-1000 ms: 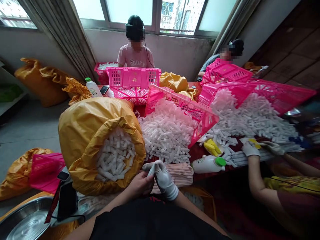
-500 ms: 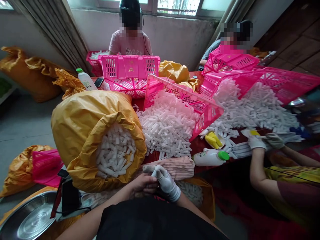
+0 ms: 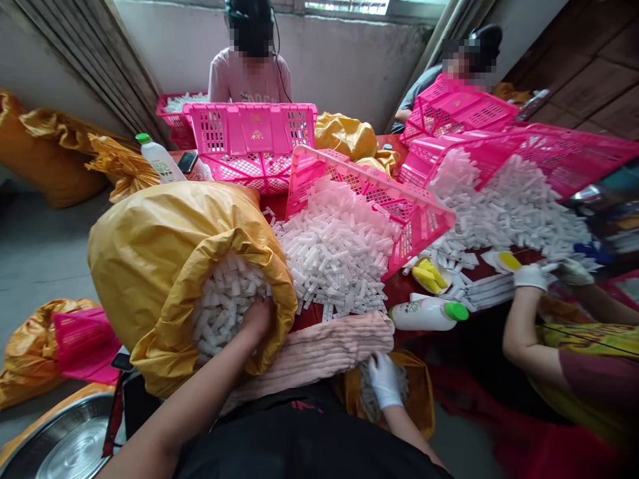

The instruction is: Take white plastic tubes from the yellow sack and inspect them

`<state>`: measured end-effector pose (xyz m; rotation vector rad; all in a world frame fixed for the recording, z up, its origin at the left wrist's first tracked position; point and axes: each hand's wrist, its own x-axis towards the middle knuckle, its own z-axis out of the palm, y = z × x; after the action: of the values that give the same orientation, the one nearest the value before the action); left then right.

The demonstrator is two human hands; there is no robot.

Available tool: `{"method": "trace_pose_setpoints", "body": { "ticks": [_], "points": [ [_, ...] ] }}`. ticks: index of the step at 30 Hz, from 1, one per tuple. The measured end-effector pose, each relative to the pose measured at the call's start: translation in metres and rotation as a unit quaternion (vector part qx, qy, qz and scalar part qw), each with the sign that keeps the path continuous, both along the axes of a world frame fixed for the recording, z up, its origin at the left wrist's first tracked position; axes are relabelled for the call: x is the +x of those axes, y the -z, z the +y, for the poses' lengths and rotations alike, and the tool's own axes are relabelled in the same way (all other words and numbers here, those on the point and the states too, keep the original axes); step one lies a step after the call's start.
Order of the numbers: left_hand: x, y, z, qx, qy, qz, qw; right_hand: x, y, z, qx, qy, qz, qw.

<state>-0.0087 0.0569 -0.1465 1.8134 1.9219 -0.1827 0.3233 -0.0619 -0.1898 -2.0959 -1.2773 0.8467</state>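
**Left hand in yellow sack, right hand lower**

Bare left hand point(image 3: 257, 319) enters a yellow plastic sack point(image 3: 160, 266), fingers buried among short white sticks point(image 3: 224, 313), grip unseen. White-gloved right hand point(image 3: 383, 380), fingers narrowly together, touches white sticks in a yellow bag point(image 3: 417, 392) beside a ribbed pale-pink bundle point(image 3: 319, 352).

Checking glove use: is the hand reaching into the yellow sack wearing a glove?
No, the left hand in the yellow sack is bare; only the right hand wears a white glove.

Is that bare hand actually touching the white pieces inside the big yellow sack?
Touching. The head view shows the left hand reaching into the mouth of the yellow plastic sack, resting on the white pieces with its fingers hidden among them.
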Motion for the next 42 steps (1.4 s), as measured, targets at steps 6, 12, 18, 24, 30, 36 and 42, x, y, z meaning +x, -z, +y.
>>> {"method": "trace_pose_setpoints", "body": {
  "ticks": [6, 12, 18, 24, 30, 36, 42],
  "points": [
    [-0.006, -0.004, 0.003, 0.017, 0.059, 0.026, 0.998, -0.115, 0.009, 0.114, -0.04, -0.363, -0.208, 0.907],
    [-0.018, -0.02, -0.012, 0.132, 0.073, -0.07, 0.986, -0.139, -0.011, 0.153, -0.008, -0.424, -0.223, 0.877],
    [-0.011, -0.05, -0.058, 0.109, 0.01, -0.32, 0.941, -0.135, -0.081, 0.112, 0.051, -0.344, 0.273, 0.897],
    [0.003, -0.082, -0.07, 0.06, 0.105, -0.359, 0.925, -0.134, -0.142, 0.101, -0.044, -0.358, 0.28, 0.89],
    [0.024, -0.099, -0.071, 0.025, 0.029, -0.434, 0.9, -0.159, -0.142, 0.093, 0.069, -0.3, 0.412, 0.857],
    [0.034, -0.101, -0.081, -0.166, -0.158, -0.651, 0.724, -0.173, -0.134, 0.076, 0.071, -0.222, 0.559, 0.795],
    [0.036, -0.109, -0.084, -0.164, -0.166, -0.699, 0.676, -0.171, -0.13, 0.07, 0.04, -0.164, 0.625, 0.762]
  ]
}}
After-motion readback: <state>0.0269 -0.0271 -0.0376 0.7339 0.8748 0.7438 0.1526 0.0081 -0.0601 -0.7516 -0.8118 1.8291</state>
